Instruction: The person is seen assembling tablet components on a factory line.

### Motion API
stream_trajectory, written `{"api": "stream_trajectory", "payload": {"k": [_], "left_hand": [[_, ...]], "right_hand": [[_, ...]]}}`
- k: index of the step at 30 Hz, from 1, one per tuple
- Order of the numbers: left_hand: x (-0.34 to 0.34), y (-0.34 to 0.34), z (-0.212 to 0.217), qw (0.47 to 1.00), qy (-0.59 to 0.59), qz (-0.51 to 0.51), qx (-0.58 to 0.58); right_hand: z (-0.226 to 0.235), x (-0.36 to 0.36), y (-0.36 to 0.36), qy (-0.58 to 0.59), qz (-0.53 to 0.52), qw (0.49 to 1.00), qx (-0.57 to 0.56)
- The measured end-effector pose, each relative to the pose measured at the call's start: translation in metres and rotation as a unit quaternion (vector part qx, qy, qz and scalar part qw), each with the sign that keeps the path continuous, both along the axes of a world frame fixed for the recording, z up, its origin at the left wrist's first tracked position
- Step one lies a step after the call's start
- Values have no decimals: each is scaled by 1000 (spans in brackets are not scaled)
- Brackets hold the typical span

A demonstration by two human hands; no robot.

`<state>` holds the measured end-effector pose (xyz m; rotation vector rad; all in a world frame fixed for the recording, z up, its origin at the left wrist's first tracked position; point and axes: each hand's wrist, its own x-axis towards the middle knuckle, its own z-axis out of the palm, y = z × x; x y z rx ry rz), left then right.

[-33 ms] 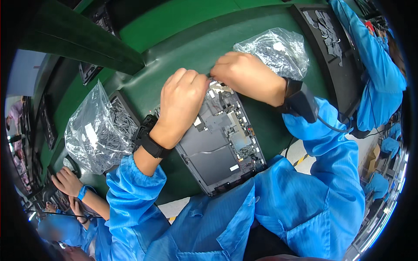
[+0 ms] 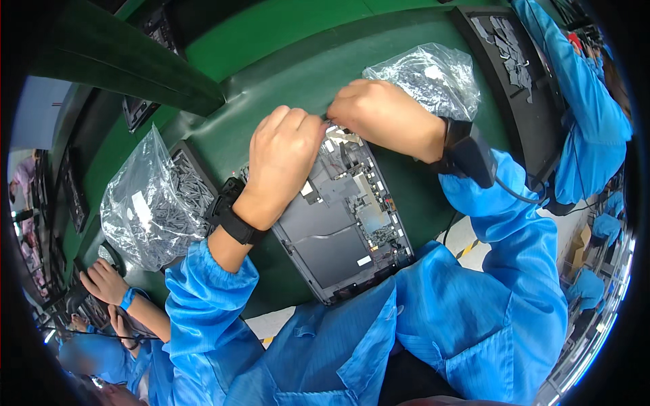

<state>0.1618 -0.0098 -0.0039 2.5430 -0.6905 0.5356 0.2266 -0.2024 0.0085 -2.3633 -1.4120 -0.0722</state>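
An opened dark laptop chassis lies on the green table in front of me, its inner boards and cables bare. At its far edge my left hand and my right hand meet, fingertips almost touching. Both hands are closed in a pinch. Whatever sits between the fingertips is too small and too covered to name. The chassis corner under my left hand is hidden. A black band is round my left wrist, and a black device with a cable is on my right.
Left of the chassis stands a clear bag of small dark strips, against a dark tray. Another clear bag lies beyond my right hand. Grey pieces fill part of a black tray at right. Co-workers' arms are at both sides.
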Motion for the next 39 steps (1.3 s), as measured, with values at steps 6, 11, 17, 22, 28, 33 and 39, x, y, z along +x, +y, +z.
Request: {"api": "stream_trajectory", "payload": {"k": [6,11,17,22,28,33,39], "left_hand": [[-1,2,-1,1000,11,-13,-9],[-2,2,-7,999,-25,-18,36],[0,4,-8,998,-44,-36,13],[0,4,-6,999,0,-23,26],[-24,-4,15,1000,12,-1,-29],[-72,-8,27,989,147,22,20],[-70,-10,28,987,158,20,-12]], "right_hand": [[11,-1,6,-41,23,997,-62],[8,-5,4,-76,28,996,-27],[5,-2,4,-70,34,997,-19],[7,-4,7,-44,24,999,-8],[2,1,-1,-43,36,998,16],[-2,-3,-1,-61,33,997,29],[-8,-5,-2,-145,9,982,117]]}}
